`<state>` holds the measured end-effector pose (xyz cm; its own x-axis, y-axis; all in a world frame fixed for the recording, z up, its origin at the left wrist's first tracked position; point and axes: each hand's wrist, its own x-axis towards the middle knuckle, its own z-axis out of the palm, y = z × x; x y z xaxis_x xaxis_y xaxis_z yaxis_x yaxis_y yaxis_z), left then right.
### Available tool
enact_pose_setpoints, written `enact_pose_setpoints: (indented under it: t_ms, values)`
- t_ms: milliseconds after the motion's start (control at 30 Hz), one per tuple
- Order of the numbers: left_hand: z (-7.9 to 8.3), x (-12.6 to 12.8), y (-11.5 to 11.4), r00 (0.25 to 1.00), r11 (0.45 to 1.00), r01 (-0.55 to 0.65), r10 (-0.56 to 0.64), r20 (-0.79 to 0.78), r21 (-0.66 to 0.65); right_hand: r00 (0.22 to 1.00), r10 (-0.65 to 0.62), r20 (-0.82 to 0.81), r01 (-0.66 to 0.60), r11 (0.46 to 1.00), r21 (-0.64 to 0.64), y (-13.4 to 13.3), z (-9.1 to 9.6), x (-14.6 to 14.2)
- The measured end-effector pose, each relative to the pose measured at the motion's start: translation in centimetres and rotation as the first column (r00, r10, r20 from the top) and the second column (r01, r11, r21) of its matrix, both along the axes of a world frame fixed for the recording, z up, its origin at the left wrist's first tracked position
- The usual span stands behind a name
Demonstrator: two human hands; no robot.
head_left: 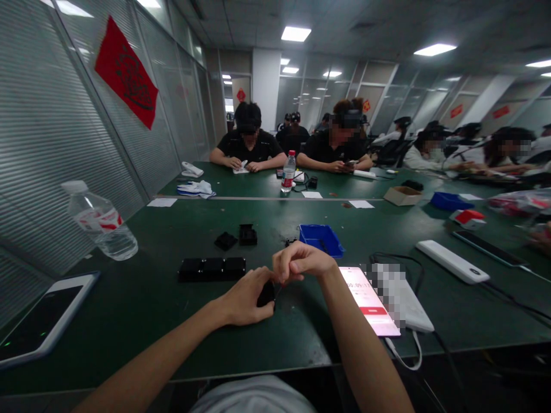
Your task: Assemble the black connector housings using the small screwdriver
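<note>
Dark green tabletop [142,307], lit office [266,80]: I see the left hand [248,297] clamped on a small black block [267,293], right of a black three-section strip [212,267]; the right hand [306,261] curls close beside, and I cannot tell whether it grips anything.

Just right of the right hand [305,263], a lit phone [371,310] shows what looks like 00:09:17. Well left of the left hand [247,298], I can't read the bottle label [107,221] or the red wall hanging [127,71].
</note>
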<state>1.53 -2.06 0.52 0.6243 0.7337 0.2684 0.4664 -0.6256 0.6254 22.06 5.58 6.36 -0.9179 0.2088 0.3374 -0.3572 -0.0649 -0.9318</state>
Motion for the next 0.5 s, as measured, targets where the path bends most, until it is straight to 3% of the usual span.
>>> enact_pose_setpoints:
  t_ms: [233,500]
  values:
    - [0.42,0.00,-0.10,1.000,1.000,0.019,-0.019,0.015,-0.002,0.999,0.022,0.034,-0.017,0.990,-0.139,-0.36,-0.48,-0.28]
    - [-0.09,0.01,0.12,1.000,1.000,0.003,-0.003,-0.003,0.001,0.999,0.046,0.010,-0.045,0.997,-0.065,-0.17,-0.10,-0.13]
